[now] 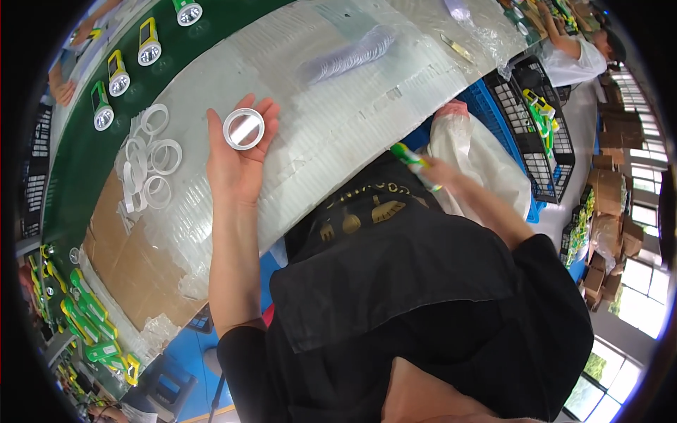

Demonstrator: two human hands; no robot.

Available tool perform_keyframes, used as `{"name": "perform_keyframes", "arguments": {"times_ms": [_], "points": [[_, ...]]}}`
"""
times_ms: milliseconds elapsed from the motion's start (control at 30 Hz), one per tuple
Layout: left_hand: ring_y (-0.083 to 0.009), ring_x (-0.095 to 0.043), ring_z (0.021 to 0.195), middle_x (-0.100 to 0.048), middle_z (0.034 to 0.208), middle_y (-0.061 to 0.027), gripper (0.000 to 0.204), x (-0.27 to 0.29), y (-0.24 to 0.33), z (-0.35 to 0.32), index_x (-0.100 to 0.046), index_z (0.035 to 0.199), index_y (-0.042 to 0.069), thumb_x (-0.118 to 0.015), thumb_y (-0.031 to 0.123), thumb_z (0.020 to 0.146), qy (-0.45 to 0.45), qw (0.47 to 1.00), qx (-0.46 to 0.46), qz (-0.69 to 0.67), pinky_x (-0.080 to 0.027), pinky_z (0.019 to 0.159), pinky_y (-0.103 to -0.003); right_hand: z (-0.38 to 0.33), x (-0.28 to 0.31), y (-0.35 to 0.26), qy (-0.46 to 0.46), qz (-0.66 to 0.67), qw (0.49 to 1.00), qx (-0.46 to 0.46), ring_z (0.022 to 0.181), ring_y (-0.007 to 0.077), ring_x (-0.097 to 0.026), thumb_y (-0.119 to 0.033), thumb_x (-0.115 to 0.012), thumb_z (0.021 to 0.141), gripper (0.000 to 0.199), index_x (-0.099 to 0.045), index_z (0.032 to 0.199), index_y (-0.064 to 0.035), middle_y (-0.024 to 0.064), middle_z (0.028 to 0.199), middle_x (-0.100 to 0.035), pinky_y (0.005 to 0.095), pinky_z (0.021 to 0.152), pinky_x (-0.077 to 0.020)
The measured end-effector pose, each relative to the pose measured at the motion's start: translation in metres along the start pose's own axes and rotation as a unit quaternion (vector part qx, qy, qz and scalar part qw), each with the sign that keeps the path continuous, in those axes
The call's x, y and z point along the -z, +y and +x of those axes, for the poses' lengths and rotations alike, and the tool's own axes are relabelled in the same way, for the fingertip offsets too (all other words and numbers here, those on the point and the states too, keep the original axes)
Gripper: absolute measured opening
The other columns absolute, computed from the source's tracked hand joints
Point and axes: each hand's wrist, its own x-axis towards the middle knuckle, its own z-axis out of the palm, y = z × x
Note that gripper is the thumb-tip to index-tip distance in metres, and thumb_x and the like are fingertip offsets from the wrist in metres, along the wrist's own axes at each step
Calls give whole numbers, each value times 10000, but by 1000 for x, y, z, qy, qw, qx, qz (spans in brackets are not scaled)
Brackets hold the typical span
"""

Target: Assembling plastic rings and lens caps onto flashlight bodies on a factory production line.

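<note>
Head view, left to right from the cardboard-covered bench (338,106): loose white rings (151,158) piled at its left end, within reach. Left hand (236,158) lies open, palm up over the bench, fingers spread, cradling a round lens ring (244,129) flat (likely for inspection). Right hand (434,173), off the bench's right edge, pinches a green-yellow flashlight body (412,163).

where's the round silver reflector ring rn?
In the head view, the round silver reflector ring lies on the open palm of the left hand, above the taped cardboard worktop, just right of the loose white plastic rings.
</note>
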Motion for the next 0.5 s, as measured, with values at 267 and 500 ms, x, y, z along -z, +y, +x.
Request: {"name": "perform_keyframes", "arguments": {"times_ms": [267, 500], "points": [[-321, -691, 875, -666, 958, -260, 691, -10, 2, 4, -552, 1168, -134, -360, 514, 1020, 48, 974, -123, 186, -575, 786, -339, -126, 65, 7, 7, 347, 929, 126, 832, 168, -627, -215, -579, 918, 355, -540, 1208, -15, 122, 970, -652, 288, 742, -504], [-241, -682, 849, -699, 986, -129, 414, 3, -6, 18, -652, 1089, -38, -564, 353, 985, 95, 868, -214, 437, -539, 743, -293, -166, 50, -41, -123, 260, 924, 252, 829, 198, -631, -259, -792, 737, 549, -537, 1155, -11, 122, 932, -653, 305, 713, -509]]}}
